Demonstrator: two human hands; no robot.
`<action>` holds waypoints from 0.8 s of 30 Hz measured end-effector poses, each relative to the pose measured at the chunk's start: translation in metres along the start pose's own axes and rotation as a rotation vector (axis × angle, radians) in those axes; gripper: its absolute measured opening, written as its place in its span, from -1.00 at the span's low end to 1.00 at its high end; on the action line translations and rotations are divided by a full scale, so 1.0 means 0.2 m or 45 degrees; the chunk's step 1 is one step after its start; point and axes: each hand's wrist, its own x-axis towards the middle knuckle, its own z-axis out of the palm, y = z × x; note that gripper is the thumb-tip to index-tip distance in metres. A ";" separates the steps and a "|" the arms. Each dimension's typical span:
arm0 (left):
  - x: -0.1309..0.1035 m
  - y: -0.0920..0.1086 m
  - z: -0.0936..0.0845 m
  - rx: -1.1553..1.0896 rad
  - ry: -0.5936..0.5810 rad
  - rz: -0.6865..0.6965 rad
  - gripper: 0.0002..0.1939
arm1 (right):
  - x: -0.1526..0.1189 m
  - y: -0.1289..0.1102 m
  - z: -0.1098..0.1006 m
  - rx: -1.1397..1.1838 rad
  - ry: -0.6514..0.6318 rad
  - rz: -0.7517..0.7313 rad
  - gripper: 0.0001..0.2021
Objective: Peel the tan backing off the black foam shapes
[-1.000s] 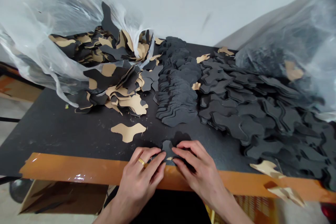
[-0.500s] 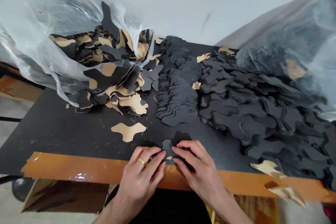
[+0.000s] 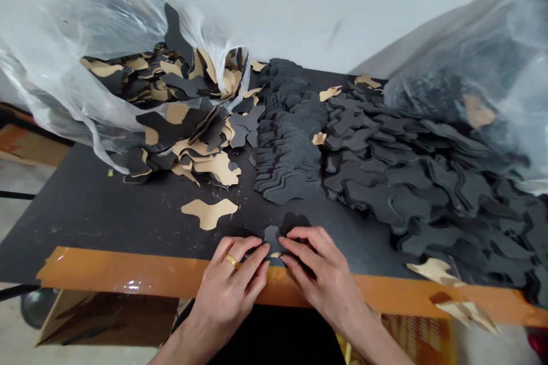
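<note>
Near the front edge of the black table, my two hands hold one small dark wavy-edged foam piece between them. My left hand pinches its left side, a gold ring on one finger. On the right side, my right hand grips it with thumb and fingertips. A sliver of tan backing shows at the piece's lower edge; most of the piece is hidden by my fingers. Just beyond my left hand lies a tan three-lobed backing paper, flat on the table.
Overlapping dark foam pieces form a long row at the centre. Stacks of bigger dark pieces spread to the right. A clear plastic bag at left spills black and tan pieces. Orange tape covers the front edge; peeled paper lies at right.
Hardly anything differs. Both hands keep the same hold on the foam piece, and the whole view has shifted very slightly.
</note>
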 end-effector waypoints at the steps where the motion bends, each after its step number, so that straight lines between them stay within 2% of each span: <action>1: 0.00 0.00 0.00 -0.002 -0.002 0.000 -0.73 | 0.00 0.00 0.00 -0.004 -0.001 0.001 -0.73; 7: 0.00 0.00 0.01 0.011 0.000 -0.034 -0.74 | 0.00 0.01 0.01 0.003 -0.014 -0.009 -0.73; 13: -0.01 -0.02 -0.02 0.034 -0.038 -0.116 -0.88 | 0.01 -0.01 0.00 0.009 -0.016 -0.016 -0.73; 16: 0.00 -0.02 -0.04 0.054 -0.064 -0.078 -0.83 | 0.01 -0.01 0.00 0.009 -0.016 -0.025 -0.72; 20: 0.04 -0.03 -0.06 0.024 -0.239 0.051 -0.64 | 0.01 0.00 0.00 0.014 -0.028 -0.026 -0.73; 24: 0.06 -0.04 -0.06 -0.085 -0.405 0.074 -0.64 | 0.01 0.00 0.00 0.032 -0.012 -0.035 -0.73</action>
